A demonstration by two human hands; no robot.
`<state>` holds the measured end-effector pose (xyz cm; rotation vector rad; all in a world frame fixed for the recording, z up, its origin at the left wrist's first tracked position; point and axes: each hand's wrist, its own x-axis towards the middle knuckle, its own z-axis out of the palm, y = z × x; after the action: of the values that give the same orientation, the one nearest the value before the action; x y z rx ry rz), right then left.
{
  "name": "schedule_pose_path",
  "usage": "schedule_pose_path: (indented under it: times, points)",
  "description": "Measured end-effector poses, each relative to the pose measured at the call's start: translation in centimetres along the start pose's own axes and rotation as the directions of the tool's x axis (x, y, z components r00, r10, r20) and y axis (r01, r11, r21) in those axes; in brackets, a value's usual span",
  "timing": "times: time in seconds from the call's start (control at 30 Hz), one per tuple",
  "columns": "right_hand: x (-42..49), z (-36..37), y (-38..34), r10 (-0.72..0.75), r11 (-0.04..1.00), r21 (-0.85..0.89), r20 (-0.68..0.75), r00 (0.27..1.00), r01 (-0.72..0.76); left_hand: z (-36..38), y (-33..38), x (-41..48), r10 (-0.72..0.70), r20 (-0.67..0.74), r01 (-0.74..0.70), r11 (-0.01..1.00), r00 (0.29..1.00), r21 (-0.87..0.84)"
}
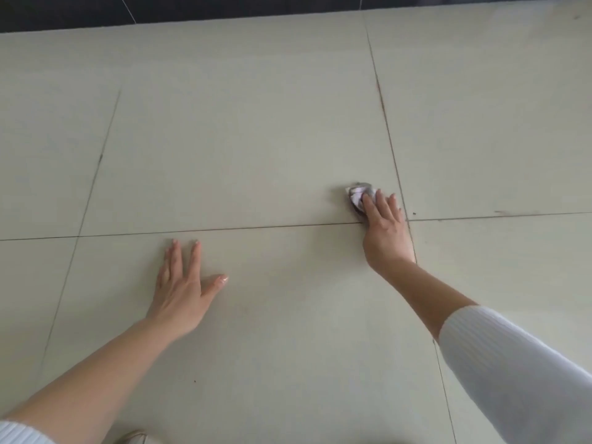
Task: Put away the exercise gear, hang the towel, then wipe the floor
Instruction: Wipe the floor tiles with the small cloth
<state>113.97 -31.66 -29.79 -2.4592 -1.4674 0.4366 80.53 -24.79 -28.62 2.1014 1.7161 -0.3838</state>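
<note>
- Tiled floor: no gear or towel in view, so this is probably the last step, wiping; how much is left, I cannot tell.
- Left hand: spread flat on the floor.
- Right hand: straight fingers pressing the cloth.
- Crumpled cloth: on the floor under those fingertips, beside a joint.

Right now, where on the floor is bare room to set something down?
The big tile beyond the left hand is bare up to the dark wall. The stretch between that hand and the right hand is free too. Only the spot at the cloth is taken.
</note>
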Motion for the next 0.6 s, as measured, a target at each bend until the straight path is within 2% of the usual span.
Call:
schedule_pose_path:
  times: [0.07,0.1,0.13,0.2,0.3,0.33,0.37,0.4,0.43,0.47,0.53,0.6]
  points:
    - [-2.7,2.4,-2.7,-0.267,0.963,-0.02,0.018,0.964,0.267,0.1,-0.9,0.1,-0.01,-0.011,0.01,1.0,1.0,-0.004]
    - [-4.7,3.5,-3.9,-0.409,0.912,-0.018,0.043,0.911,0.41,0.3,-1.2,0.2,-0.003,-0.025,0.003,1.0,1.0,-0.002]
    - [-6.9,4.5,-4.8,-0.544,0.837,-0.019,0.084,0.835,0.547,0.5,-1.3,0.3,0.005,-0.036,-0.005,1.0,0.999,-0.001]
    - [-11.5,5.6,-6.2,-0.747,0.645,-0.006,0.208,0.632,0.764,0.9,-1.2,0.3,0.015,-0.045,-0.015,1.0,0.999,0.001]
    - [-14.3,5.6,-6.4,-0.883,0.33,0.12,0.389,0.262,0.936,0.3,-1.6,0.4,0.054,-0.031,-0.054,0.999,0.998,0.009]
    - [-13.6,5.7,-6.0,-0.903,0.255,0.141,0.388,0.183,0.957,-0.2,-2.2,0.4,0.083,-0.022,-0.083,0.996,0.996,0.022]
    - [-12.3,5.6,-5.6,-0.911,0.232,0.143,0.378,0.164,0.962,-0.7,-3.0,0.4,0.109,-0.017,-0.108,0.993,0.994,0.036]
    - [-10.6,5.5,-5.1,-0.911,0.266,0.115,0.355,0.211,0.957,-1.1,-3.9,0.2,0.115,-0.023,-0.114,0.993,0.993,0.043]
    - [-8.6,5.2,-4.6,-0.893,0.356,0.07,0.318,0.318,0.932,-1.4,-4.9,0.0,0.096,-0.035,-0.094,0.995,0.995,0.042]
    - [-6.5,4.7,-4.1,-0.848,0.483,0.027,0.265,0.459,0.875,-1.6,-5.9,-0.3,0.056,-0.041,-0.055,0.998,0.998,0.031]
    - [-2.0,3.1,-2.5,-0.662,0.741,-0.025,0.144,0.736,0.671,-1.5,-7.2,-0.3,-0.016,-0.018,0.016,1.0,1.0,-0.002]
    - [1.8,1.3,-1.2,-0.411,0.91,-0.031,0.047,0.91,0.413,-1.2,-7.8,0.2,-0.013,-0.015,0.013,1.0,1.0,-0.004]
